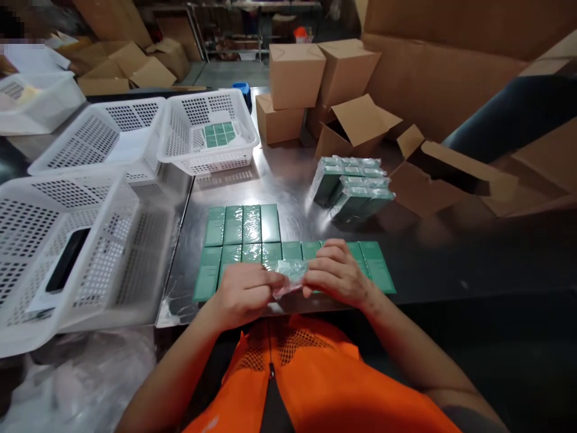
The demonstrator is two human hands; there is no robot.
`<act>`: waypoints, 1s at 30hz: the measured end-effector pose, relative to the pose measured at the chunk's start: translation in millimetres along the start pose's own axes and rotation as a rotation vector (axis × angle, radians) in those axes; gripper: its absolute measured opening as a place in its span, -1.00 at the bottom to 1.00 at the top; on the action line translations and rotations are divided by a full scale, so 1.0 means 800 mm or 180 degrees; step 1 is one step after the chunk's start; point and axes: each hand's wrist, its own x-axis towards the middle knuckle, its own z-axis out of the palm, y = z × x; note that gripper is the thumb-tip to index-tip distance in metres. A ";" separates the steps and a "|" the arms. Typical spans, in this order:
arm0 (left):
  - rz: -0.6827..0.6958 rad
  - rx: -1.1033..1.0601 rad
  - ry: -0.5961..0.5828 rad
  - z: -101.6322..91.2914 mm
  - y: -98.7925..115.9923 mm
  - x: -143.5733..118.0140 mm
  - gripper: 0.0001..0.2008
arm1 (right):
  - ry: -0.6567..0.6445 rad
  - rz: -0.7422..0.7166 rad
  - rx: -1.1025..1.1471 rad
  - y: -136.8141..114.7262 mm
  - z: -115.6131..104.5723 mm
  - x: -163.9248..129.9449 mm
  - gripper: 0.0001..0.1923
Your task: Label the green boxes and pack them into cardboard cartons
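Crumpled clear plastic film (290, 278) is stretched between my two hands at the near edge of the metal table. My left hand (246, 293) pinches its left end, fingers curled. Closed on the other end is my right hand (336, 273). Under and behind the hands lie green boxes (208, 270) in a long row, partly covered by my fingers. A second, shorter row of green boxes (233, 225) adjoins it at the far left, some with shiny film over them. Whether the pinched film is attached to a box, I cannot tell.
Film-wrapped stacks of green boxes (354, 189) stand at the right rear. Brown cartons (297, 78) are piled behind, with an open carton (433, 174) to their right. White baskets (207, 129) line the left; the nearest basket (112, 240) holds a black object (68, 260).
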 end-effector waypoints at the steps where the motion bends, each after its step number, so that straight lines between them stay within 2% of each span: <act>1: 0.0054 0.0005 -0.0134 -0.004 0.000 0.002 -0.81 | -0.0036 -0.0080 -0.0083 0.001 -0.002 0.000 -0.80; 4: 0.0315 0.0379 -0.0309 -0.014 -0.002 0.008 -0.82 | -0.0101 -0.0179 -0.0242 0.003 -0.007 -0.003 -0.72; 7: 0.0568 0.0945 -0.0458 -0.019 -0.005 0.014 -0.86 | -0.0290 -0.0044 -0.0291 0.002 -0.008 -0.008 -0.68; 9: 0.0562 0.1109 -0.0601 -0.020 -0.006 0.017 -0.79 | -0.0373 -0.0007 -0.0262 0.000 -0.008 -0.011 -0.69; 11: 0.0494 0.1017 -0.0598 -0.020 -0.005 0.019 -0.78 | -0.0268 -0.0054 -0.0172 -0.003 -0.007 -0.011 -0.71; 14: 0.0446 0.0477 -0.0527 -0.026 -0.003 0.024 -0.80 | 0.0036 -0.0018 0.0236 -0.010 -0.005 -0.003 -0.75; 17: 0.0159 -0.0836 -0.1044 -0.042 -0.001 0.034 -0.80 | 0.0077 0.0175 0.1228 -0.016 -0.008 0.010 -0.75; 19: 0.0004 -0.1187 -0.1319 -0.055 0.000 0.042 -0.79 | 0.0061 0.0285 0.1823 -0.017 -0.013 0.020 -0.71; 21: 0.0113 -0.0646 -0.1260 -0.065 0.000 0.050 -0.79 | -0.0010 0.0301 0.1890 -0.014 -0.019 0.029 -0.66; 24: 0.0431 0.0466 -0.1119 -0.072 0.002 0.058 -0.84 | -0.0298 0.0104 0.1121 -0.010 -0.029 0.039 -0.64; 27: 0.0460 0.0989 -0.1190 -0.072 0.005 0.057 -0.87 | -0.0453 0.0057 0.0325 -0.012 -0.034 0.044 -0.70; 30: 0.0459 0.1442 -0.1249 -0.068 0.003 0.050 -0.79 | -0.0603 0.0215 -0.0150 -0.015 -0.032 0.043 -0.75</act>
